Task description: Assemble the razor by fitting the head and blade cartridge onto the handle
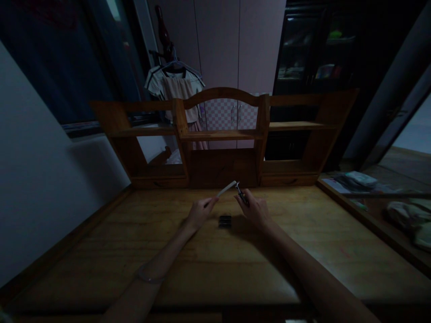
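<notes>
In the head view my left hand (201,214) is closed, pinching the near end of a thin pale strip (226,188) that slants up to the right. My right hand (255,209) is wrapped round a small tool (239,192) with a dark handle and a shiny metal head. Its metal tip is right by the strip's far end; I cannot tell whether they touch. Below and between the hands, several small black bars (225,221) lie side by side on the wooden tabletop (215,269).
A wooden shelf unit (222,134) with two drawers stands along the desk's back edge. A white wall (37,179) borders the left side. Beyond the right rim are plastic-wrapped items (360,179) and a pale bag (409,217). The room is dim.
</notes>
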{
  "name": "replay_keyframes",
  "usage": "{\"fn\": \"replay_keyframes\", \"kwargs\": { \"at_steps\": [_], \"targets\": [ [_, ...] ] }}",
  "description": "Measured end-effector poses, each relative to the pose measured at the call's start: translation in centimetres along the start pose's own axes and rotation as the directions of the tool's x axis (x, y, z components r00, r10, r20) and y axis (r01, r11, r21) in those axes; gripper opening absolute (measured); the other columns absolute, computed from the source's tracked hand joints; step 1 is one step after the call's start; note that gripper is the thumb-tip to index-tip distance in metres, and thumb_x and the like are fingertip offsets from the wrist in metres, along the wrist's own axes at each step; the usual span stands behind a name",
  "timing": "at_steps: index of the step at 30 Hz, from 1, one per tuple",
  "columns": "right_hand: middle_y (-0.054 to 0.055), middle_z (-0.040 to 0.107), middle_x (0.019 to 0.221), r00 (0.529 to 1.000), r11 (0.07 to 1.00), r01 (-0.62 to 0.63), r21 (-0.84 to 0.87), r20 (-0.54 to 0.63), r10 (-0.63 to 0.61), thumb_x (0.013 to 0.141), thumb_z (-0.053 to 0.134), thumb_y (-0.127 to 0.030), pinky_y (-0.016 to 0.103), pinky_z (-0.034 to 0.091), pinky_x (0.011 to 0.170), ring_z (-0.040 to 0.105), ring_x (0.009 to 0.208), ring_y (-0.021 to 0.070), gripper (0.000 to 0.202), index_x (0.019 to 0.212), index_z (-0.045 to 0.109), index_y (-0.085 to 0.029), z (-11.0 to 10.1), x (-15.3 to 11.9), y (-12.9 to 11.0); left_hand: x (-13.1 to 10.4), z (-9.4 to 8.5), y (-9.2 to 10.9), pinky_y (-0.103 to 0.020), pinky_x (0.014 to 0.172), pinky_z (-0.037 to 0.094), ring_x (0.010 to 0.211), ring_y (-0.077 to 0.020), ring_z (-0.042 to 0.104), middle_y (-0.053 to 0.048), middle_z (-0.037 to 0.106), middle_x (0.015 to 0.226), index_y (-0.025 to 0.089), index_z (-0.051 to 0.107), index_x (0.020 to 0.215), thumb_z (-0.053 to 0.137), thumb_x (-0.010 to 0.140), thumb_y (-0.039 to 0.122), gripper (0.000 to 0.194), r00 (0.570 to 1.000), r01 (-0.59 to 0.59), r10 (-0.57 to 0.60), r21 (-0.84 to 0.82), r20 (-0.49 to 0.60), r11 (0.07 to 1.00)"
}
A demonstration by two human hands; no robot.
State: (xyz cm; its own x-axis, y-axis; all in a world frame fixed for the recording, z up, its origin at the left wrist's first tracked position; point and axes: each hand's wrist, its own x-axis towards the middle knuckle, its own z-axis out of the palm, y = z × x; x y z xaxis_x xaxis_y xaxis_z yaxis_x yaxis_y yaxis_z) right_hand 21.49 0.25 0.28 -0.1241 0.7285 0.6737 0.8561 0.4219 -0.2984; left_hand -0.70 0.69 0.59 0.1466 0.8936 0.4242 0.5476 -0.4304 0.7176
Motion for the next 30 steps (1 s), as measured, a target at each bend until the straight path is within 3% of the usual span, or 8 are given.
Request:
{"fn": "replay_keyframes", "kwargs": {
  "at_steps": [2,9,15,20,26,30],
  "targets": [
    [0.005,0.067,0.071,1.0,1.0,-0.005,-0.007,0.001,0.005,0.091,0.039,-0.048,0.024,0.023,0.05,0.059,0.056,0.0157,0.036,0.097,0.059,-0.019,0.0,0.0,0.07,-0.02,0.07,0.02,-0.021,0.048,0.026,0.051,-0.0091,0.038,0.004,0.039,0.052,0.016,0.048,0.056,0.04,0.083,0.058,0.051,1.0,0.002,-0.002,-0.004,0.012,1.0],
    [0.004,0.067,0.07,1.0,1.0,0.018,-0.002,0.007,-0.018,0.091,0.039,-0.047,0.024,0.023,0.05,0.058,0.056,0.0156,0.034,0.098,0.058,-0.02,0.05,0.01,0.17,-0.42,-0.16,-0.22,-0.021,0.04,0.026,0.039,-0.0099,0.041,0.005,0.037,0.045,0.018,0.047,0.06,0.036,0.085,0.058,0.048,0.99,0.102,-0.108,-0.063,-0.094,0.993],
    [0.005,0.067,0.072,1.0,1.0,0.021,0.009,0.011,-0.021,0.091,0.04,-0.046,0.024,0.024,0.05,0.058,0.055,0.0153,0.032,0.094,0.058,-0.019,-0.24,0.0,-0.06,-0.54,0.21,-0.21,-0.02,0.033,0.024,0.031,-0.0099,0.044,0.005,0.038,0.046,0.018,0.048,0.059,0.038,0.083,0.058,0.048,0.993,0.108,-0.105,-0.059,0.059,0.992],
    [0.005,0.067,0.072,1.0,1.0,0.018,0.022,0.016,-0.018,0.092,0.039,-0.046,0.024,0.025,0.051,0.059,0.058,0.0164,0.033,0.099,0.057,-0.02,-0.3,0.09,-0.2,-0.51,-0.04,-0.31,-0.02,0.034,0.028,0.032,-0.0105,0.047,0.006,0.039,0.045,0.017,0.052,0.063,0.038,0.083,0.059,0.048,0.992,0.121,-0.122,-0.072,-0.015,0.99],
    [0.005,0.066,0.069,0.999,0.999,0.036,0.024,0.001,-0.036,0.091,0.04,-0.046,0.024,0.025,0.051,0.057,0.056,0.0152,0.033,0.09,0.058,-0.018,-0.13,-0.06,-0.22,-0.68,0.29,-0.03,-0.019,0.029,0.028,0.033,-0.0113,0.048,0.004,0.042,0.05,0.016,0.054,0.065,0.037,0.082,0.061,0.051,0.985,0.155,-0.149,-0.07,0.083,0.985],
    [0.004,0.066,0.069,0.999,0.998,0.041,0.044,-0.013,-0.04,0.091,0.041,-0.046,0.024,0.026,0.051,0.058,0.056,0.0145,0.032,0.091,0.058,-0.019,-0.18,-0.08,-0.28,-0.62,0.25,-0.37,-0.019,0.029,0.027,0.033,-0.0113,0.047,0.004,0.041,0.05,0.016,0.053,0.065,0.036,0.083,0.059,0.05,0.986,0.165,-0.163,-0.062,0.039,0.984]
  ]
}}
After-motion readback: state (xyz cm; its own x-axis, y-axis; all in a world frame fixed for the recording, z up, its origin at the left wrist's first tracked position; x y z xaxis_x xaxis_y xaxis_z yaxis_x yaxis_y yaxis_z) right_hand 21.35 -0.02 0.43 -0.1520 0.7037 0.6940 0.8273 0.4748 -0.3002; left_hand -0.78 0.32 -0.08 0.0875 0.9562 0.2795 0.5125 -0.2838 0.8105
